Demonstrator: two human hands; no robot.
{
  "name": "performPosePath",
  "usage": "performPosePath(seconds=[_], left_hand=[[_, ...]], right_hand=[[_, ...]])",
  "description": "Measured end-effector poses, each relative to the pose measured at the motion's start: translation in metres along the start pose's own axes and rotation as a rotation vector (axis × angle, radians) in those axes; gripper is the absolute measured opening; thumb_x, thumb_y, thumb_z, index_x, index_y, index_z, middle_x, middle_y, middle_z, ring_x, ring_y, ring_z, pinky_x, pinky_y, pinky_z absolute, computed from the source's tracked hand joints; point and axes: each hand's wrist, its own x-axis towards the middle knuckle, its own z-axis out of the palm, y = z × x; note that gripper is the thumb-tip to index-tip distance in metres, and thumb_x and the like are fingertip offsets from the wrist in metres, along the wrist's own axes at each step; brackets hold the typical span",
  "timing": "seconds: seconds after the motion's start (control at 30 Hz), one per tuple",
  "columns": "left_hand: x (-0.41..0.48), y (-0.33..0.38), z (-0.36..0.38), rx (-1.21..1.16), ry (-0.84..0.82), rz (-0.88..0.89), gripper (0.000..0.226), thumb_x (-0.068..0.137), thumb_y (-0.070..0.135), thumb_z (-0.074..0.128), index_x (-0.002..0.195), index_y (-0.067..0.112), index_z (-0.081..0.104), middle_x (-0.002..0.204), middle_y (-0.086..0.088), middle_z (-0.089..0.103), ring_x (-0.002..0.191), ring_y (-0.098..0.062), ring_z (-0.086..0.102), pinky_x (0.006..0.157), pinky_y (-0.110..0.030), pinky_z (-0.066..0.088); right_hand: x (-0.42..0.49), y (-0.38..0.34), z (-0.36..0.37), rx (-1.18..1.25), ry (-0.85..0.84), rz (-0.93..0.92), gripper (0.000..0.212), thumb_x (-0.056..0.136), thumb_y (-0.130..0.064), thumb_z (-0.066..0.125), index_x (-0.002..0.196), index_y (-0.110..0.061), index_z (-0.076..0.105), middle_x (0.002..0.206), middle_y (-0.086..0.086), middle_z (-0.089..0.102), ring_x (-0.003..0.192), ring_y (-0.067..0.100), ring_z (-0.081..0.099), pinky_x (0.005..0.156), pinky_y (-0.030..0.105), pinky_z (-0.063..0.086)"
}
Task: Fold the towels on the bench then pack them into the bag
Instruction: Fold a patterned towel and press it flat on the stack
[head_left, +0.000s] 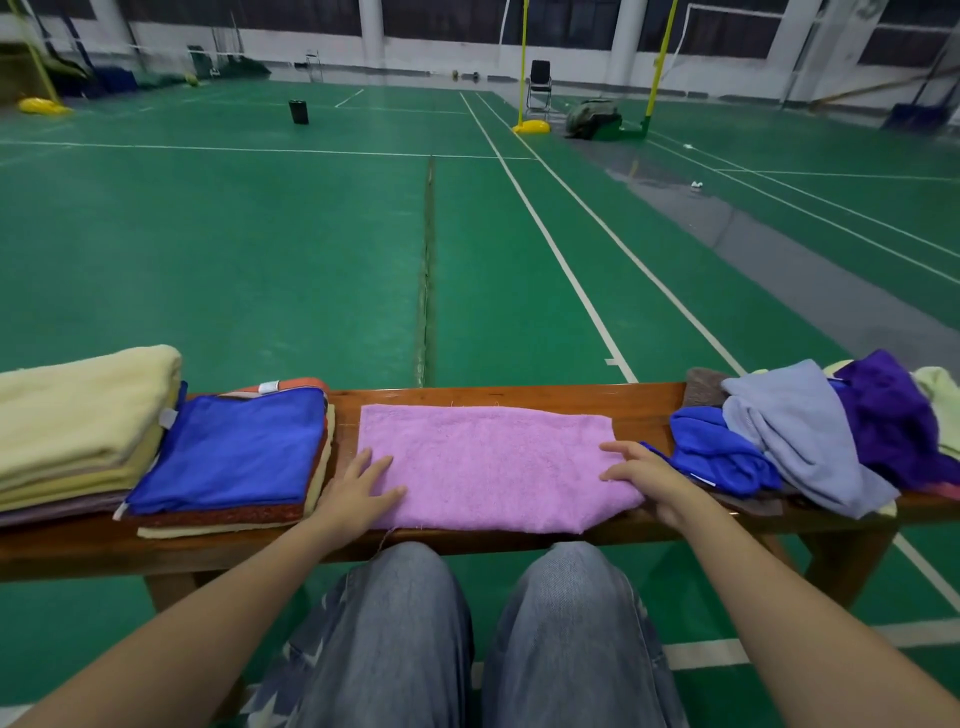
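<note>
A pink terry-cloth towel (483, 465) lies spread flat in the middle of a long brown wooden bench (644, 400) directly in front of you, its long side running along the bench and its near edge reaching the bench's front lip. Your left hand (356, 493) rests palm down on the towel's left end, fingers spread and flat, gripping nothing. Your right hand (641, 475) lies on the towel's right end with the fingers loosely curved and pressing on the cloth; it does not look closed around anything.

Just left of the pink towel sits a folded royal-blue microfibre towel (234, 452), lying on top of a short stack of folded dark red and cream cloths (223, 519). Further left is a thick stack of folded pale yellow towels (78, 415).

On the right end of the bench is a loose heap of unfolded cloths: a crumpled bright blue towel (717, 457) just beside your right hand, a pale grey-blue towel (795, 436) draped over it, and a deep purple towel (888, 415) behind that.

Your knees, in faded blue jeans (467, 639), show below the bench. Beyond it stretches a green sports-court floor (260, 234) with white lines.
</note>
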Motion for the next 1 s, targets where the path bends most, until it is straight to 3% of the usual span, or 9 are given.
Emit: performPosePath(seconds=[0.23, 0.37, 0.47, 0.63, 0.7, 0.77, 0.87, 0.93, 1.0], left_hand=[[-0.004, -0.012, 0.0, -0.33, 0.01, 0.056, 0.071, 0.089, 0.041, 0.058, 0.148, 0.023, 0.024, 0.158, 0.002, 0.008, 0.144, -0.019, 0.013, 0.116, -0.038, 0.014], [-0.006, -0.016, 0.003, -0.462, 0.06, 0.068, 0.064, 0.093, 0.037, 0.053, 0.148, 0.022, 0.025, 0.158, 0.001, 0.013, 0.143, -0.018, 0.016, 0.116, -0.038, 0.015], [-0.009, -0.014, 0.002, -0.58, 0.081, 0.069, 0.058, 0.096, 0.036, 0.046, 0.148, 0.022, 0.023, 0.158, 0.0, 0.014, 0.143, -0.018, 0.018, 0.115, -0.036, 0.015], [-0.012, -0.014, 0.0, -0.735, 0.161, 0.036, 0.055, 0.1, 0.037, 0.035, 0.149, 0.021, 0.018, 0.156, 0.003, 0.015, 0.144, -0.018, 0.014, 0.116, -0.033, 0.011], [-0.01, -0.016, 0.001, -0.807, 0.204, 0.019, 0.054, 0.1, 0.037, 0.03, 0.15, 0.021, 0.014, 0.158, 0.002, 0.011, 0.145, -0.016, 0.012, 0.118, -0.034, 0.011], [-0.012, -0.018, 0.0, -0.925, 0.231, -0.001, 0.054, 0.101, 0.037, 0.029, 0.149, 0.017, 0.017, 0.156, 0.004, 0.015, 0.144, -0.015, 0.016, 0.118, -0.035, 0.015], [-0.008, -0.027, 0.004, -1.011, 0.146, -0.021, 0.081, 0.085, 0.073, 0.034, 0.148, 0.022, 0.026, 0.155, 0.003, 0.023, 0.142, -0.015, 0.023, 0.117, -0.04, 0.021], [0.002, -0.039, 0.011, -1.025, 0.097, -0.039, 0.102, 0.068, 0.089, 0.035, 0.147, 0.026, 0.029, 0.153, 0.005, 0.03, 0.14, -0.014, 0.028, 0.115, -0.041, 0.026], [-0.002, -0.035, 0.008, -1.021, 0.088, -0.025, 0.097, 0.072, 0.087, 0.034, 0.147, 0.026, 0.028, 0.153, 0.004, 0.029, 0.14, -0.014, 0.029, 0.115, -0.042, 0.027]], right_hand=[[-0.004, -0.024, 0.012, -0.008, 0.091, -0.157, 0.053, 0.082, 0.002, 0.058, 0.132, -0.014, 0.054, 0.146, 0.01, 0.038, 0.114, 0.023, 0.046, 0.088, 0.03, 0.043], [-0.009, -0.059, 0.035, -0.216, 0.189, -0.24, 0.058, 0.083, 0.003, 0.055, 0.139, -0.011, 0.046, 0.147, 0.012, 0.037, 0.104, 0.021, 0.05, 0.078, 0.023, 0.043], [-0.01, -0.083, 0.065, -0.385, 0.192, -0.292, 0.064, 0.081, 0.001, 0.051, 0.142, -0.017, 0.041, 0.146, 0.01, 0.037, 0.107, 0.023, 0.055, 0.083, 0.029, 0.049], [-0.019, -0.115, 0.139, -0.513, 0.154, -0.436, 0.064, 0.083, 0.002, 0.05, 0.143, -0.017, 0.039, 0.137, 0.01, 0.047, 0.093, 0.019, 0.05, 0.063, 0.015, 0.041], [-0.021, -0.118, 0.172, -0.548, 0.132, -0.485, 0.061, 0.083, 0.004, 0.048, 0.141, -0.014, 0.042, 0.135, 0.009, 0.048, 0.077, 0.013, 0.048, 0.052, 0.007, 0.037], [-0.017, -0.113, 0.204, -0.55, 0.068, -0.512, 0.065, 0.081, 0.006, 0.046, 0.142, -0.015, 0.039, 0.139, 0.011, 0.045, 0.066, 0.01, 0.048, 0.044, 0.013, 0.036], [-0.014, -0.103, 0.24, -0.643, -0.053, -0.542, 0.065, 0.083, 0.001, 0.047, 0.145, -0.014, 0.033, 0.147, 0.013, 0.035, 0.107, 0.029, 0.057, 0.076, 0.029, 0.047], [-0.014, -0.094, 0.253, -0.645, -0.184, -0.572, 0.063, 0.086, 0.0, 0.046, 0.146, -0.011, 0.03, 0.149, 0.015, 0.031, 0.13, 0.03, 0.041, 0.102, 0.032, 0.037], [-0.02, -0.086, 0.256, -0.586, -0.302, -0.619, 0.064, 0.088, 0.001, 0.045, 0.147, -0.013, 0.028, 0.152, 0.011, 0.028, 0.138, 0.023, 0.031, 0.11, 0.023, 0.023]])
